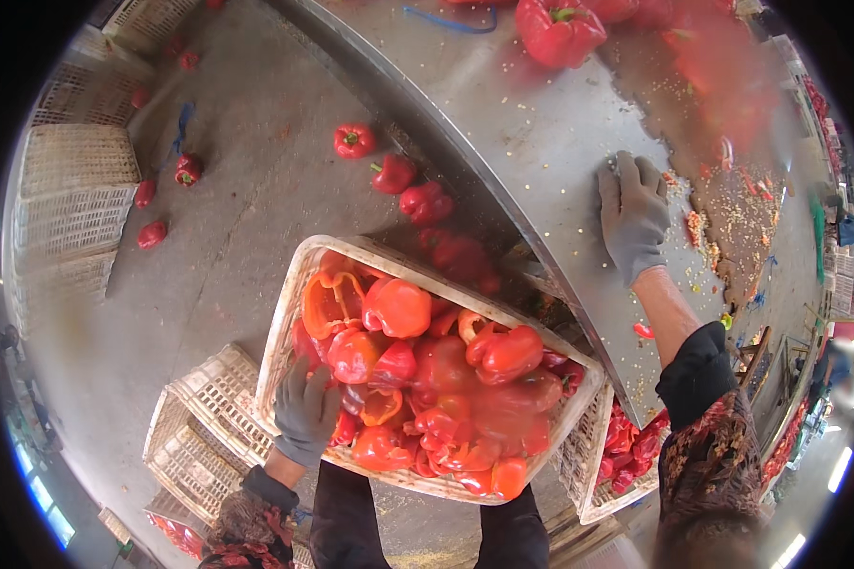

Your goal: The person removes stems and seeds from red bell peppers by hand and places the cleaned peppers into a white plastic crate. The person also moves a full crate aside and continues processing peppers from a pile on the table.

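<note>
In front of me a white plastic crate [282,313] is filled with red bell peppers [396,308], some cut open and hollow. My left hand [304,412], in a grey glove, reaches over the crate's left rim, its fingers against the peppers; whether they grip one is hidden. My right hand [633,213], also gloved in grey, lies palm down on a metal table [541,206] scattered with pale seeds. Nothing shows in that hand, and its thumb stands apart from the fingers. A whole red pepper [561,32] lies farther up the table.
The table's raised metal edge [462,142] runs diagonally beside the crate. Loose peppers [393,174] lie on the concrete floor [256,142]. Stacked crates [78,185] stand at left, more empty ones [206,412] below. Another crate of peppers [591,498] sits under the table's corner.
</note>
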The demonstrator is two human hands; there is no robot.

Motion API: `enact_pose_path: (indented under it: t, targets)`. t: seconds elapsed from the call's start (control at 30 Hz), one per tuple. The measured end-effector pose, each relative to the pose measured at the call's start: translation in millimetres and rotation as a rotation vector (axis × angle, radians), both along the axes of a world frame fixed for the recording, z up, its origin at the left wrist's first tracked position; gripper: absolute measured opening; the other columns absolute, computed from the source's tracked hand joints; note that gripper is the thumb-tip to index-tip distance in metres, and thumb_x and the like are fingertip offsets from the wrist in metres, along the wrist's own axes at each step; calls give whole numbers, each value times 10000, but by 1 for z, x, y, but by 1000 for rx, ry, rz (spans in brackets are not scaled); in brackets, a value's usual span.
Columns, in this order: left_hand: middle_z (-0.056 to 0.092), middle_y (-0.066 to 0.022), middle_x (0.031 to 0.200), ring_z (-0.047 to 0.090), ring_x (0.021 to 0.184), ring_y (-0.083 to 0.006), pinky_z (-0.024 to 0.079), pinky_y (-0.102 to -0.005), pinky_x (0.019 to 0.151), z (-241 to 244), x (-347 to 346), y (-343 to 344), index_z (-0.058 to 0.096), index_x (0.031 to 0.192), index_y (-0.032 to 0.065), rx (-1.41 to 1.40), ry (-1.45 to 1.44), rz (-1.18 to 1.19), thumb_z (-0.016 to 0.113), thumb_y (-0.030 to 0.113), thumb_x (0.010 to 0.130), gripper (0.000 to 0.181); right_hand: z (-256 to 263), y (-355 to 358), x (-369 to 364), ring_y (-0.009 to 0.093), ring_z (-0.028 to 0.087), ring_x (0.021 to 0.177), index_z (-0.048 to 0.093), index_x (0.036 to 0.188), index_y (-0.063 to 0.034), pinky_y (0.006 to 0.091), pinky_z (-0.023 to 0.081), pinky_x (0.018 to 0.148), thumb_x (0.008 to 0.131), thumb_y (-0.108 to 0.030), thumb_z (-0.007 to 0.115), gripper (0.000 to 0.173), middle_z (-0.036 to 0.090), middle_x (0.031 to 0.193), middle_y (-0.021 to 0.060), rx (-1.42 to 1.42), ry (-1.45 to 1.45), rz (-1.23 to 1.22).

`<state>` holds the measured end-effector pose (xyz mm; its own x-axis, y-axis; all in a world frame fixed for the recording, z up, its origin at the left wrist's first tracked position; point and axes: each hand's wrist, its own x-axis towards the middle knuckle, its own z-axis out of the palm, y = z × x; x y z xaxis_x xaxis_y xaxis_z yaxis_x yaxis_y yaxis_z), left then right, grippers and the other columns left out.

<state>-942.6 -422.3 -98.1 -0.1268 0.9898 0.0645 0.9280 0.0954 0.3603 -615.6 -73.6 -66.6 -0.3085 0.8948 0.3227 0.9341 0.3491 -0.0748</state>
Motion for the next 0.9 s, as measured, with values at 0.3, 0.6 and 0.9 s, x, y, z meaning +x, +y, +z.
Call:
enact_pose_path:
  t: [0.3,0.6,0.9]
  targets:
    - [591,-182,1110,600,922,-358,486,-442,773,22,62,193,589,1072,57,85,-318,-144,644,94,772,307,-6,2,4,444,467,1088,544,1163,-88,533,393,903,887,-296,539,345,481,1206,201,35,-40,18]
    - [506,-166,1342,472,1228,-311,328,-358,1051,-31,130,345,568,1236,34,-967,-374,-489,492,309,912,431,-9,6,2,452,470,1105,555,1134,-63,548,404,886,833,-301,582,386,488,1191,229,85,-34,-8]
    - [546,-167,1283,524,1155,-301,387,-366,983,-150,144,356,571,1233,45,-948,-106,-294,578,303,836,473,-4,5,0,462,448,1140,535,1150,-42,548,398,892,793,-294,617,445,463,1214,253,3,-29,0]
